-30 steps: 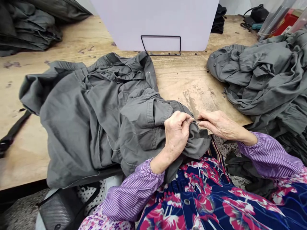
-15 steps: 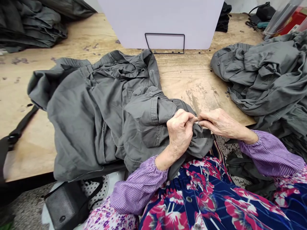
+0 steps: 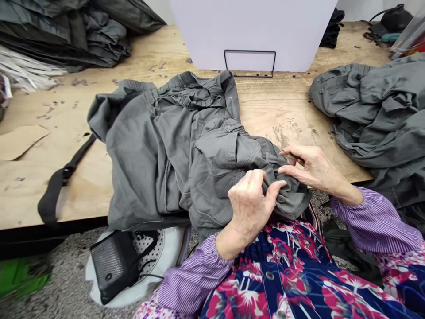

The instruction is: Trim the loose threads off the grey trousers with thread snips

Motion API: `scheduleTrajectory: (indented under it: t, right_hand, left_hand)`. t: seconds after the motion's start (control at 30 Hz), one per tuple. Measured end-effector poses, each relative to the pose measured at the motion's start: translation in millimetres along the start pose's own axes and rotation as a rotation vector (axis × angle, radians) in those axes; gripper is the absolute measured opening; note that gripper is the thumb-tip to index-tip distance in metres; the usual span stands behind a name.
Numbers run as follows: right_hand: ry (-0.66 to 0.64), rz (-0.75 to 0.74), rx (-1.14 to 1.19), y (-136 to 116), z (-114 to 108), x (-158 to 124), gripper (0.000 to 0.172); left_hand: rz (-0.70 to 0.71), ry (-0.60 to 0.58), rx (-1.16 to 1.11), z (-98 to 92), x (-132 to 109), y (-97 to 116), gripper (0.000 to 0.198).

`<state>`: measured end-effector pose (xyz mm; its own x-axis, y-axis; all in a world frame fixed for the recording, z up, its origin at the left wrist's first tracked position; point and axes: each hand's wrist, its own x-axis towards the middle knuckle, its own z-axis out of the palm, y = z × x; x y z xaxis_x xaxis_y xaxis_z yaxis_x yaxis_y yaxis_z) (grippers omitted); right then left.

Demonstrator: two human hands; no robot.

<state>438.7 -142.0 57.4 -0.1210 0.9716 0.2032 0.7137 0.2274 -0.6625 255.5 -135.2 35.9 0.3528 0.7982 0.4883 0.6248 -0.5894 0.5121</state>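
Grey cargo trousers (image 3: 139, 155) lie across the table, with the gathered waistband at the far side and one part bunched near my body. My left hand (image 3: 250, 201) is closed on the bunched cloth, its fingers curled in and its thumb stretched to the right. Just below that thumb a small dark button (image 3: 280, 199) shows on the cloth. My right hand (image 3: 307, 166) is at the right end of the trousers, thumb and forefinger apart at the tips. It holds a small, thin, dark metal tool (image 3: 292, 156), mostly hidden in the palm; its kind is not clear.
More grey garments are heaped at the right (image 3: 372, 110) and back left. A white board (image 3: 255, 31) with a black wire stand (image 3: 250, 51) stands behind. A black strap (image 3: 59, 181) crosses the table's left front. Below, a black mesh bag (image 3: 114, 261) sits on a pale stool (image 3: 172, 257).
My hands, earlier together at the tool's tip, have come apart. The left has moved down a little with its thumb lifted; the right has opened its fingertips. The view has turned left.
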Motion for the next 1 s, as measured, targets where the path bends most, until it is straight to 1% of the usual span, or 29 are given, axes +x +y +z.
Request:
scheduleTrajectory:
  t: [0.1, 0.17, 0.23, 0.37, 0.4, 0.47, 0.53, 0.57, 0.63, 0.67, 0.7, 0.73, 0.83, 0.9, 1.0]
  right_hand:
    - [-0.03, 0.046, -0.005, -3.1, 11.0, -0.1, 0.024]
    - [-0.036, 0.08, -0.004, -0.2, 17.2, -3.0, 0.019]
    - [-0.038, 0.098, -0.016, 4.9, 22.1, -6.7, 0.015]
    - [-0.025, 0.069, -0.035, 9.8, 25.7, -9.3, 0.012]
    - [-0.003, 0.054, -0.024, 8.1, 25.1, -7.8, 0.013]
    - [0.035, 0.018, -0.008, 0.8, 23.0, -1.4, 0.017]
    - [0.026, -0.02, -0.056, -9.1, 22.2, 8.9, 0.02]
    - [-0.005, -0.035, -0.105, -13.6, 22.9, 15.1, 0.018]
    - [-0.054, -0.044, -0.19, -19.3, 27.2, 27.7, 0.01]
    - [-0.058, -0.032, -0.182, -20.3, 30.4, 33.5, 0.012]
    - [-0.058, -0.011, -0.119, -20.4, 33.8, 38.4, 0.017]
    - [-0.055, 0.022, -0.004, -19.9, 37.0, 42.2, 0.019]
    - [-0.057, 0.149, 0.485, -20.3, 42.9, 46.3, 0.022]
    - [-0.054, 0.224, 0.75, -24.4, 44.4, 44.8, 0.023]
    - [-0.066, 0.314, 0.99, -31.7, 47.6, 42.0, 0.027]
  left_hand:
    - [-0.079, -0.05, 0.12, 8.5, 2.3, -4.8, 0.024]
    - [-0.167, -0.075, 0.061, 11.0, 2.1, -7.3, 0.019]
    - [-0.304, -0.11, -0.147, 12.3, 2.4, -11.7, 0.02]
    - [-0.626, -0.141, -0.744, 14.7, 6.9, -20.6, 0.023]
    - [-0.692, -0.154, -0.842, 15.4, 8.3, -21.1, 0.027]
    - [-0.796, -0.189, -0.962, 16.8, 10.3, -19.2, 0.038]
    - [-0.842, -0.191, -1.041, 18.3, 10.5, -15.0, 0.043]
    - [-0.842, -0.175, -1.068, 18.8, 9.9, -12.8, 0.043]
    - [-0.83, -0.141, -1.085, 18.5, 8.0, -9.4, 0.04]
    - [-0.828, -0.132, -1.083, 17.6, 7.1, -8.3, 0.036]
    - [-0.831, -0.135, -1.082, 16.0, 6.4, -7.7, 0.033]
    - [-0.836, -0.148, -1.085, 13.9, 6.1, -7.3, 0.031]
    - [-0.802, -0.183, -1.078, 5.6, 7.5, -6.8, 0.033]
    - [-0.743, -0.147, -1.017, 0.3, 9.3, -6.5, 0.031]
    - [-0.679, -0.079, -0.961, -5.1, 10.2, -5.8, 0.022]
